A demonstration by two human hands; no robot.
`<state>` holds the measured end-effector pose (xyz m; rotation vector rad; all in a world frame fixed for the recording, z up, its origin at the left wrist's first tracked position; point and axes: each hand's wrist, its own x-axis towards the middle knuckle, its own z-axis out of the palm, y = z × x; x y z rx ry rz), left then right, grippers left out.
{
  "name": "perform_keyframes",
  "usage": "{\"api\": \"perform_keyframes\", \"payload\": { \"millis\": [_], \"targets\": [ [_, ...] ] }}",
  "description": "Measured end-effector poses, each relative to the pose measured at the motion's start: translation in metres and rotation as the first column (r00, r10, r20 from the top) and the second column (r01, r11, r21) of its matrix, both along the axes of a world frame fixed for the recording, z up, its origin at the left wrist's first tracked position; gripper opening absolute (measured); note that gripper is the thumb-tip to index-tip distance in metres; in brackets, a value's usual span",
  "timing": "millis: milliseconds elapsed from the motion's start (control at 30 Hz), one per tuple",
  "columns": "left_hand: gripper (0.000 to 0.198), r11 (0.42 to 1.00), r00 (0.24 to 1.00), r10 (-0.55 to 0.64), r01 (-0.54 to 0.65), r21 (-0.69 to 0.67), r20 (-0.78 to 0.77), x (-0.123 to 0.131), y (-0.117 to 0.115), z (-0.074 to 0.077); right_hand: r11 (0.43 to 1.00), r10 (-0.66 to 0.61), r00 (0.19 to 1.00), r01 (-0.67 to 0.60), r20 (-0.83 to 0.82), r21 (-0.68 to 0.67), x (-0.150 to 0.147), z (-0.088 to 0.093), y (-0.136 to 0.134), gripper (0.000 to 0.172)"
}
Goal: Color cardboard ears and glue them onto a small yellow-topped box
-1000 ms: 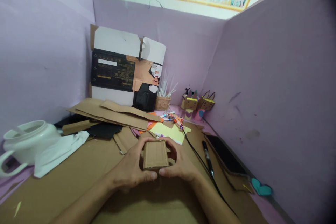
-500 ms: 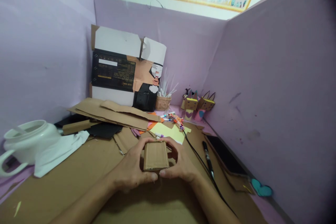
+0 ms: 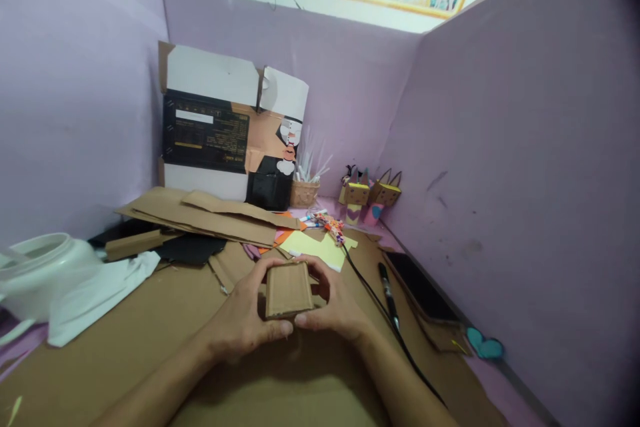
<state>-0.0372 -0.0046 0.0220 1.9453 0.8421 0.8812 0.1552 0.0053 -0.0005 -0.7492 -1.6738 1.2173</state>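
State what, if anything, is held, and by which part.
Left hand and right hand together hold a small, squarish brown cardboard block by its near and far edges.

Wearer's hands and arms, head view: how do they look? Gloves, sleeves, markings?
Left hand and right hand: no gloves, no rings visible. Left forearm and right forearm: no sleeves, watch or bracelet in the visible stretch. No markings discernible.

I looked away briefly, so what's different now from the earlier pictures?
Only the view has visibly shifted: the scene sits slightly farther left in the picture. Nothing was taken up or let go; the left hand and right hand still hold the cardboard box.
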Motion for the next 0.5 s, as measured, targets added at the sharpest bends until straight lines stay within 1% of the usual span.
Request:
{"api": "perform_keyframes", "payload": {
  "millis": [100,167,267,333,367,433,500],
  "targets": [
    [0.067,1.000,0.999,0.010,-0.010,0.005,-0.041,0.000,0.001,-0.001,0.999,-0.027,0.999,0.027,0.018,0.024,0.001,0.000,0.000,0.071],
    [0.068,0.999,0.997,0.035,-0.033,0.031,-0.074,0.000,0.002,-0.003,0.999,-0.050,0.998,0.049,0.032,0.022,0.001,0.001,-0.001,0.072],
    [0.068,0.986,0.980,0.140,-0.125,0.111,-0.142,0.000,0.005,-0.009,0.999,-0.051,0.998,0.051,0.041,-0.005,0.001,0.004,-0.002,0.075],
    [0.068,0.957,0.949,0.256,-0.222,0.186,-0.184,0.001,0.008,-0.015,1.000,-0.013,1.000,0.013,0.023,-0.011,0.002,0.005,-0.001,0.078],
    [0.069,0.939,0.933,0.300,-0.252,0.234,-0.197,0.002,0.010,-0.018,1.000,-0.001,1.000,0.001,0.010,-0.002,0.003,0.005,0.002,0.080],
    [0.069,0.897,0.909,0.359,-0.273,0.347,-0.212,0.004,0.015,-0.026,0.999,0.011,1.000,-0.011,0.005,0.038,0.004,0.002,0.008,0.082],
    [0.069,0.861,0.896,0.390,-0.273,0.429,-0.211,0.006,0.021,-0.034,0.997,-0.014,0.999,0.011,0.034,0.079,0.002,-0.002,0.014,0.082]
  ]
}}
